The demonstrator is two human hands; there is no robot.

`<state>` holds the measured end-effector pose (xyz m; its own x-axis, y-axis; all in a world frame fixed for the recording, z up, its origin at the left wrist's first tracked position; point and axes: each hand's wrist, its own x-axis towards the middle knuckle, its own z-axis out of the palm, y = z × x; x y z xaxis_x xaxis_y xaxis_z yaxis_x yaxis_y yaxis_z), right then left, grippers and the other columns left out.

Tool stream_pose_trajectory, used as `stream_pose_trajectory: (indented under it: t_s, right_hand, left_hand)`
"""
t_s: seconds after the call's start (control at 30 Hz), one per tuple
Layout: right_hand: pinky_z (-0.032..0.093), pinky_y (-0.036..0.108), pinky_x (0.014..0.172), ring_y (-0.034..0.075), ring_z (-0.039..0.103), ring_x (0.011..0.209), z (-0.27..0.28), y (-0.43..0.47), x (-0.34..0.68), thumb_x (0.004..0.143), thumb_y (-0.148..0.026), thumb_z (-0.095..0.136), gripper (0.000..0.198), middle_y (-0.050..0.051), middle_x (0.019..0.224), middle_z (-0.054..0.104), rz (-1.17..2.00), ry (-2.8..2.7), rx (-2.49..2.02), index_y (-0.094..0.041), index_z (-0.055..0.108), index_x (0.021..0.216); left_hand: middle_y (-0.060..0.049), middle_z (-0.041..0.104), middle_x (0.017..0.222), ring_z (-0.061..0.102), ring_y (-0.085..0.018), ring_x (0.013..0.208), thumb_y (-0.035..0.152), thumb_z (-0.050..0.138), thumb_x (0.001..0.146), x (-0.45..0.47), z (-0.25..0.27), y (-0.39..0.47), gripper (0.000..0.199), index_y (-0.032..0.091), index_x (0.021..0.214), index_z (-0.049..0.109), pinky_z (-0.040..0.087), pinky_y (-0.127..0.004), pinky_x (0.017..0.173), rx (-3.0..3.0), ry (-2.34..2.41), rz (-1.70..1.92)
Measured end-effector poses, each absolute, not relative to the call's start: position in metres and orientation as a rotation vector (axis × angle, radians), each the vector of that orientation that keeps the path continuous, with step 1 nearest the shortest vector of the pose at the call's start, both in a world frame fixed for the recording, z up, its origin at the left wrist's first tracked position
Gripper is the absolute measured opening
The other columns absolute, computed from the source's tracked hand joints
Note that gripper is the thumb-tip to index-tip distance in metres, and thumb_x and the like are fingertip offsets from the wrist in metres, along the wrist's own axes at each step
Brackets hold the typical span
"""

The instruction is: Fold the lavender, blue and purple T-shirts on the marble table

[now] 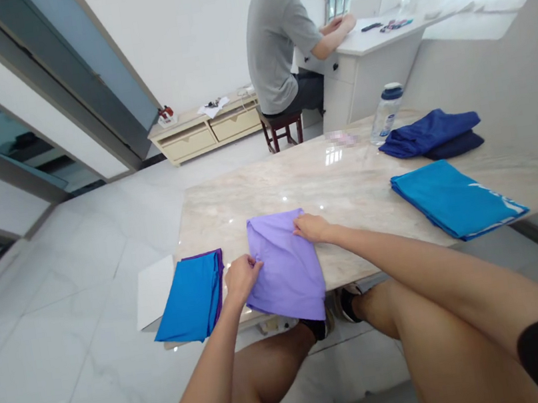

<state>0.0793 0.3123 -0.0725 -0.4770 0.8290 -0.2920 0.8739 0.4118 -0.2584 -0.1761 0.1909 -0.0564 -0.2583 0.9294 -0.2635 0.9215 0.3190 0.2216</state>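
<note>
A light purple folded cloth [286, 269] lies on the marble-patterned table in front of me, its near edge reaching the table's front edge. My left hand [243, 277] pinches its left side, thumb and fingers closed on the fabric. At its upper right edge, my right hand [311, 227] also has its fingers closed on the cloth. Just left of my left hand rests a folded blue cloth [187, 301], with a dark purple cloth [220, 262] showing from under it.
A folded bright blue cloth [450, 198] with white marks lies on the table [352, 216] at right. Behind it are dark blue cloth [433, 132] and a clear water bottle [387, 113]. A white box-like thing [154, 293] sits at left. A person [279, 45] sits at a white desk [367, 45].
</note>
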Motion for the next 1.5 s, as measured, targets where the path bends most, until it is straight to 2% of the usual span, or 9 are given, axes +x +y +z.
stream_pose_trajectory:
  t_s: [0.37,0.57,0.7,0.83,0.93,1.07,1.17,1.3,1.5]
  right_hand:
    - [0.059,0.044,0.112,0.037,0.07,0.138,-0.073,0.308,0.091,0.115,-0.033,0.05,0.041,0.027,0.147,0.07,-0.551,2.495,1.556,-0.011,0.074,0.141]
    - [0.06,0.047,0.111,0.038,0.072,0.135,-0.074,0.319,0.092,0.112,-0.032,0.056,0.041,0.027,0.142,0.074,-0.558,2.398,1.568,-0.01,0.077,0.139]
    - [0.063,0.046,0.102,0.038,0.078,0.122,-0.065,0.341,0.084,0.101,-0.022,0.068,0.033,0.026,0.128,0.08,-0.539,2.316,1.624,-0.011,0.083,0.129]
    - [0.057,0.043,0.111,0.036,0.07,0.135,-0.055,0.364,0.053,0.108,-0.024,0.058,0.04,0.025,0.143,0.074,-0.475,2.427,1.698,-0.012,0.076,0.141]
    - [0.05,0.042,0.118,0.034,0.059,0.147,-0.057,0.371,0.022,0.113,-0.037,0.055,0.044,0.02,0.153,0.069,-0.468,2.529,1.687,-0.017,0.072,0.149]
    - [0.045,0.049,0.12,0.038,0.053,0.149,-0.068,0.369,-0.001,0.11,-0.049,0.065,0.04,0.019,0.152,0.068,-0.498,2.556,1.724,-0.021,0.08,0.135]
    - [0.042,0.048,0.119,0.035,0.059,0.142,-0.075,0.37,0.003,0.113,-0.043,0.063,0.031,0.015,0.14,0.076,-0.558,2.598,1.771,-0.021,0.081,0.124]
    - [0.046,0.035,0.109,0.025,0.071,0.122,-0.076,0.38,0.019,0.117,-0.036,0.055,0.03,0.011,0.13,0.081,-0.656,2.624,1.842,-0.018,0.076,0.129]
    - [0.05,0.027,0.101,0.022,0.073,0.122,-0.073,0.39,0.012,0.117,-0.034,0.058,0.029,0.012,0.133,0.08,-0.677,2.606,1.76,-0.016,0.075,0.132]
  left_hand:
    - [-0.011,0.087,0.114,0.079,-0.033,0.114,0.04,0.062,0.107,-0.178,-0.053,0.162,0.026,0.027,0.109,0.084,0.053,-0.034,0.083,1.58,2.346,0.218]
    - [-0.011,0.086,0.113,0.079,-0.036,0.11,0.041,0.06,0.106,-0.195,-0.048,0.16,0.025,0.029,0.107,0.082,0.052,-0.035,0.08,1.622,2.335,0.027]
    - [-0.021,0.085,0.111,0.08,-0.041,0.111,0.051,0.051,0.111,-0.19,-0.042,0.157,0.042,0.023,0.101,0.081,0.054,-0.04,0.083,1.68,2.304,-0.174]
    - [-0.025,0.083,0.108,0.08,-0.043,0.108,0.071,0.044,0.109,-0.182,-0.046,0.146,0.064,0.02,0.095,0.08,0.055,-0.042,0.085,1.693,2.24,-0.267]
    - [-0.023,0.083,0.108,0.08,-0.041,0.107,0.068,0.057,0.105,-0.183,-0.051,0.138,0.053,0.021,0.095,0.079,0.053,-0.04,0.081,1.713,2.205,-0.266]
    - [-0.015,0.084,0.105,0.079,-0.038,0.104,0.055,0.065,0.105,-0.189,-0.051,0.134,0.032,0.027,0.095,0.076,0.048,-0.037,0.077,1.686,2.173,-0.111]
    - [-0.01,0.084,0.104,0.078,-0.037,0.104,0.05,0.06,0.109,-0.192,-0.05,0.132,0.027,0.029,0.095,0.072,0.045,-0.036,0.076,1.651,2.141,0.041]
    - [-0.01,0.082,0.098,0.079,-0.035,0.097,0.039,0.054,0.112,-0.193,-0.065,0.13,0.019,0.028,0.104,0.066,0.043,-0.035,0.074,1.641,2.043,0.184]
    - [-0.011,0.082,0.103,0.08,-0.034,0.104,0.028,0.063,0.106,-0.197,-0.091,0.137,0.016,0.024,0.121,0.062,0.049,-0.034,0.079,1.602,2.002,0.252]
